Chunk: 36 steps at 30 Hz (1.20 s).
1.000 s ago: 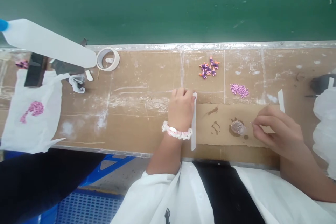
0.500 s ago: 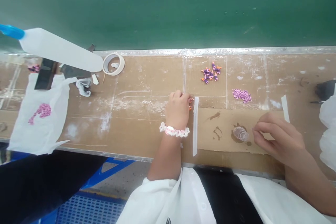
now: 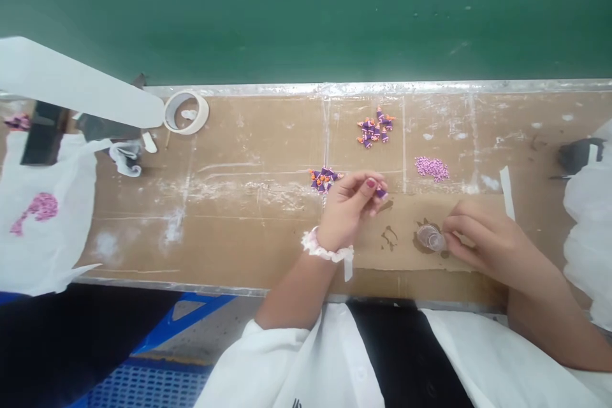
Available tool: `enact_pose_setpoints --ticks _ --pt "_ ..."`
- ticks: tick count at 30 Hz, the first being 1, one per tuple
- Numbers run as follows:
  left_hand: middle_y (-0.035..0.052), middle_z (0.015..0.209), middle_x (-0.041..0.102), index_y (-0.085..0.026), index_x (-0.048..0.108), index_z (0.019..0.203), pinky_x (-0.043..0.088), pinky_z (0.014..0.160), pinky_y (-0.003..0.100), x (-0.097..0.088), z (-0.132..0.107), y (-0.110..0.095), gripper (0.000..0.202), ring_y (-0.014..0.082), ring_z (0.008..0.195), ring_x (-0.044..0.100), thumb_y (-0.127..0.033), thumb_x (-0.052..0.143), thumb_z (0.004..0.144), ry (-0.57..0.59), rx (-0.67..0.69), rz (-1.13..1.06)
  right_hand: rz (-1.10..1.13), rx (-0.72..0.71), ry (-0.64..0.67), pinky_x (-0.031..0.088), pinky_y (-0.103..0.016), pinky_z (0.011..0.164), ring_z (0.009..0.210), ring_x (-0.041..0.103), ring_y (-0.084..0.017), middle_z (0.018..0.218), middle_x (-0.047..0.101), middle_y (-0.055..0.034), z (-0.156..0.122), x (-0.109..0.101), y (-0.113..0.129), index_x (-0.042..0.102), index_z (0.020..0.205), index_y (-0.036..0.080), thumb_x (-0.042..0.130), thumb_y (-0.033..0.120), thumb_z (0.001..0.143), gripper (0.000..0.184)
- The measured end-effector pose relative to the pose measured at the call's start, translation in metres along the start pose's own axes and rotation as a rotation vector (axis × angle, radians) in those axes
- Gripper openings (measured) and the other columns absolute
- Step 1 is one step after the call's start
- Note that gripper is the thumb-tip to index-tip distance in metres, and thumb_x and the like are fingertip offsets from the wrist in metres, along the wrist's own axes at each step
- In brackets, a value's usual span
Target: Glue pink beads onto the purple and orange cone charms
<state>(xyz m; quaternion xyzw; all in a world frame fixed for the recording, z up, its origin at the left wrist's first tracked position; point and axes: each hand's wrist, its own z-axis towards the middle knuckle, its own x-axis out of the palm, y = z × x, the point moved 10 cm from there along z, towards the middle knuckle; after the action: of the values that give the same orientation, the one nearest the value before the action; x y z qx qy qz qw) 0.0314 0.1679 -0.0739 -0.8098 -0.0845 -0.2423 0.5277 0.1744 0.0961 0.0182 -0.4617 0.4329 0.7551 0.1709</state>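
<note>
Lifted off the white paper strip (image 3: 348,266), the left hand (image 3: 348,207) has moved right and now sits over the top edge of a stained cardboard sheet (image 3: 406,255), while the strip lies partly hidden beneath the wrist. Its thumb and fingertips (image 3: 370,183) pinch a small purple piece (image 3: 380,192) just above the cardboard. A pile of purple-and-orange pieces (image 3: 324,180) now shows on the counter (image 3: 239,239), just left of that hand. The hands stand well apart. The right hand (image 3: 492,242) rests on the cardboard with its fingers drawn together at a clear plastic cup (image 3: 430,237), though whether they touch the cup or hold anything is too small to tell. Farther up the counter lie a second cluster of purple-and-orange pieces (image 3: 373,132) and a heap of pink beads (image 3: 432,168). A roll of masking tape (image 3: 186,112) stands off to the left, and a fabric scrunchie (image 3: 315,245) circles the left wrist.
</note>
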Motion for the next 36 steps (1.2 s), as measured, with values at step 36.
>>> enact_pose_setpoints --ticks 36 --pt "-0.0006 0.076 0.059 -0.015 0.060 0.099 0.057 0.064 0.023 0.062 -0.026 0.064 0.035 0.0091 0.071 0.063 -0.031 0.076 0.072 0.331 -0.435 -0.240 0.048 0.123 -0.343 0.037 -0.022 0.049 0.057 0.045 -0.009 0.069 0.047 0.0019 -0.009 -0.016 -0.002 0.049 0.083 0.020 0.059 -0.001 0.079 0.023"
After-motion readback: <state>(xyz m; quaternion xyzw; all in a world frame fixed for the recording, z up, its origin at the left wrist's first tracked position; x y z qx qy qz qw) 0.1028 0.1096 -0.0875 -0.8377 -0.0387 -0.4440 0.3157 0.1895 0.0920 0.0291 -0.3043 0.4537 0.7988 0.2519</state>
